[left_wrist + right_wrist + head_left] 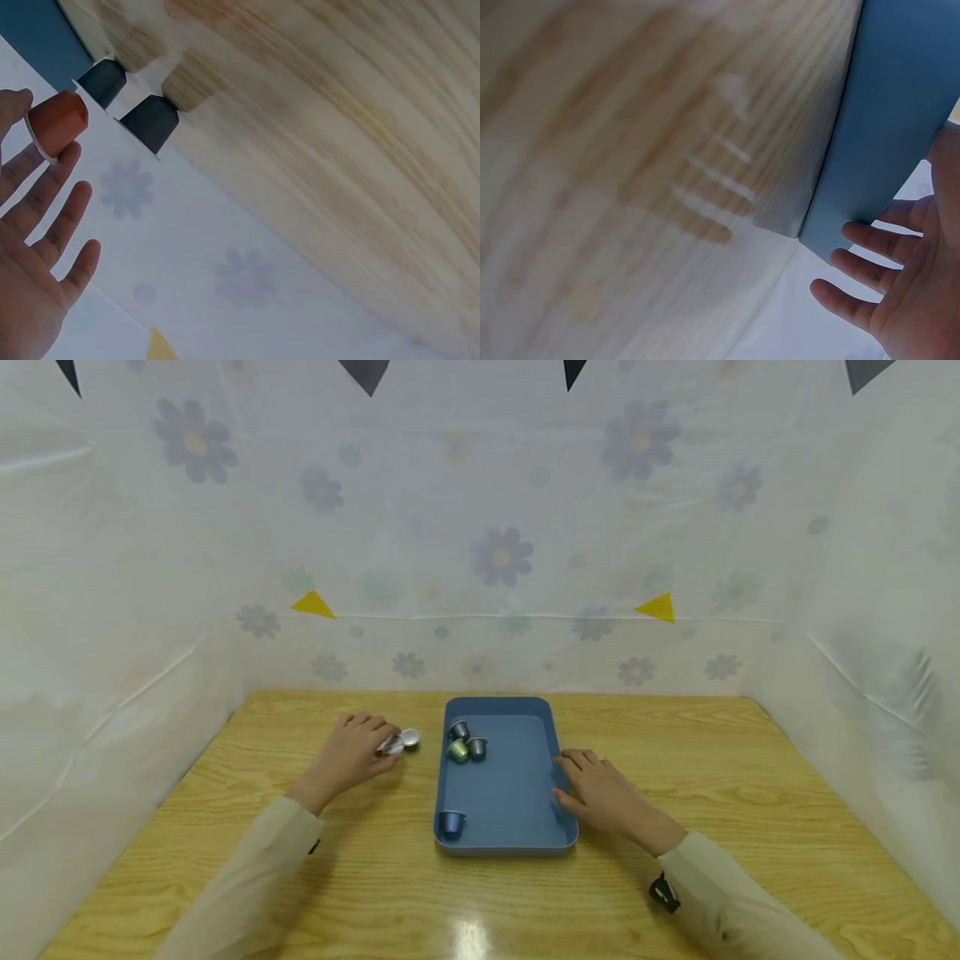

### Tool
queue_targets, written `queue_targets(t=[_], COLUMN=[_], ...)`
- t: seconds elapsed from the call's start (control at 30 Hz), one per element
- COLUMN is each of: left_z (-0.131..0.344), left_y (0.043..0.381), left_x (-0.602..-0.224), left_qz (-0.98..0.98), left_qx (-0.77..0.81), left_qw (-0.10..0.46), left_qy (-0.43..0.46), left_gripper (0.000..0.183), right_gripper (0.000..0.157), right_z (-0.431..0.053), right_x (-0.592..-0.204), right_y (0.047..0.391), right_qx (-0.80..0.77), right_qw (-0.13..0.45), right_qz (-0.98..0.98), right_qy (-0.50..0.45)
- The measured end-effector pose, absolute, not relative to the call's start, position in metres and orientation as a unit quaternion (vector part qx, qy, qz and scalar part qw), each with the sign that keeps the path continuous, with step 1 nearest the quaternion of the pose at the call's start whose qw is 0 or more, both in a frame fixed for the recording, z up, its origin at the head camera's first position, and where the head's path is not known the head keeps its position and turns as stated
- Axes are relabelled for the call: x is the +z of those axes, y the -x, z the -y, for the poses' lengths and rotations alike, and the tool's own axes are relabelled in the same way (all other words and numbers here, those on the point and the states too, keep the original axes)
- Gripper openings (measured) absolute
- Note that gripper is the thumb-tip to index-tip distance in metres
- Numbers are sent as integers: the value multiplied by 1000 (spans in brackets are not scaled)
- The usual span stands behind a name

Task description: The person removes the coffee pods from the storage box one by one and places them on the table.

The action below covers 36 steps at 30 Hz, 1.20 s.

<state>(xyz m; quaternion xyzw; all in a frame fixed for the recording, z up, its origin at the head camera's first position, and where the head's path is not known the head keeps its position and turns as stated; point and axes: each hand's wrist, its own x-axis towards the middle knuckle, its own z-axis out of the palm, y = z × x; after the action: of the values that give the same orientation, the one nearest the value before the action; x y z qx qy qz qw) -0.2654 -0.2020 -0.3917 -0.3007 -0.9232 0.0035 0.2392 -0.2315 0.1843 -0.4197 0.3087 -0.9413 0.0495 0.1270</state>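
My left hand (352, 750) is left of the blue tray (504, 852), low over the table. In the left wrist view, its thumb and fingertips pinch an orange coffee capsule (58, 126). Two dark coffee capsules stand just past it, one dark capsule (152, 124) in front of another dark capsule (103, 81); their silver lids (410, 737) face up in the head view. My right hand (603, 793) rests at the tray's right rim. Its fingers are loosely extended, and a fingertip touches the outer wall (881, 112) in the right wrist view.
Inside the tray, a green capsule (458, 751), a grey capsule (477, 748) and a dark capsule (460, 729) cluster at the upper left. A blue capsule (452, 824) lies in the near left corner. Flowered white sheeting (502, 643) encloses the wooden table (675, 735).
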Motion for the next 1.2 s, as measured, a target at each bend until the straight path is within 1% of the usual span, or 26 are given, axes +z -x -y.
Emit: queue_targets(t=[0.27, 0.5, 0.8, 1.07, 1.2], left_z=[215, 225, 237, 247, 250], left_y=[267, 269, 268, 269, 269], left_x=[-391, -390, -387, -391, -394], left_qz=[936, 939, 953, 957, 963], left_qx=[-1, -12, -27, -28, -25], left_qw=[222, 224, 195, 195, 182], left_qy=[274, 259, 230, 212, 199], left_gripper=[36, 36, 37, 36, 36], right_gripper=[48, 48, 49, 49, 49], right_z=[-184, -184, -183, -183, -183], right_x=[-420, -419, -419, -420, -420], right_y=[231, 231, 231, 231, 231], right_qx=[47, 47, 47, 47, 48], right_qw=[134, 135, 134, 137, 140], right_qz=[939, 939, 939, 939, 938], right_qy=[-312, -313, -312, -313, -314])
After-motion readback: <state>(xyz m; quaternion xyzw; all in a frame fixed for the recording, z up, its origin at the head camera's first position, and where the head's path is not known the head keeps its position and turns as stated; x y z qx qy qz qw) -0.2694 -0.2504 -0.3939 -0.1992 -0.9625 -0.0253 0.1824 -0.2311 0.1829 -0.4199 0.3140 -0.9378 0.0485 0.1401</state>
